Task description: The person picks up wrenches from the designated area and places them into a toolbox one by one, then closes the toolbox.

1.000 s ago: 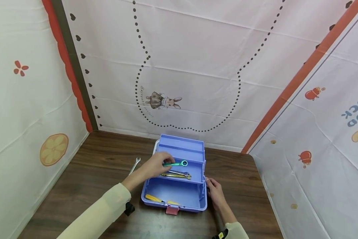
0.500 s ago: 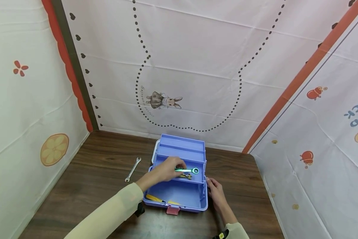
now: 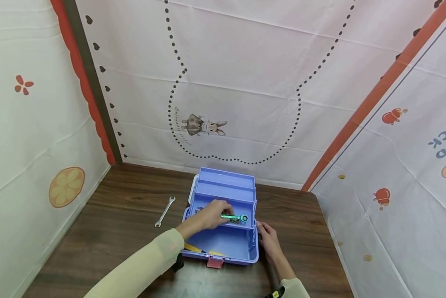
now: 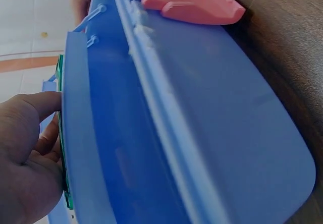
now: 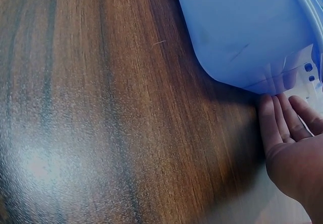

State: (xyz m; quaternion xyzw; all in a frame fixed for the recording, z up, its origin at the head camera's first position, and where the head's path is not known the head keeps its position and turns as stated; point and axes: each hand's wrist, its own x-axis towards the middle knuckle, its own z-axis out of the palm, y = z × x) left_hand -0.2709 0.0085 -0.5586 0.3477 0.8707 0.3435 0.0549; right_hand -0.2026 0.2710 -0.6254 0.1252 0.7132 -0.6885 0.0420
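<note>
My left hand (image 3: 214,213) pinches a green ratchet wrench (image 3: 241,217) low over the raised tray (image 3: 241,205) of a blue toolbox (image 3: 232,242). In the left wrist view the thumb and fingers hold the wrench (image 4: 64,148) lengthwise right at the tray's edge. Other wrenches lie in the tray, mostly hidden under that hand. My right hand (image 3: 269,240) is at the toolbox's right side; in the right wrist view its nearly straight fingertips touch the box wall (image 5: 242,37).
A silver open-end wrench (image 3: 165,212) lies on the wooden table (image 3: 129,215) left of the box. Yellow-handled tools (image 3: 193,248) sit in the lower compartment. The red latch (image 3: 215,262) hangs at the front. Printed cloth walls (image 3: 241,124) enclose the table.
My left hand has carried the green wrench to the right and down, closer to the tray. The silver wrench on the table has come fully into view. My right hand stays where it was.
</note>
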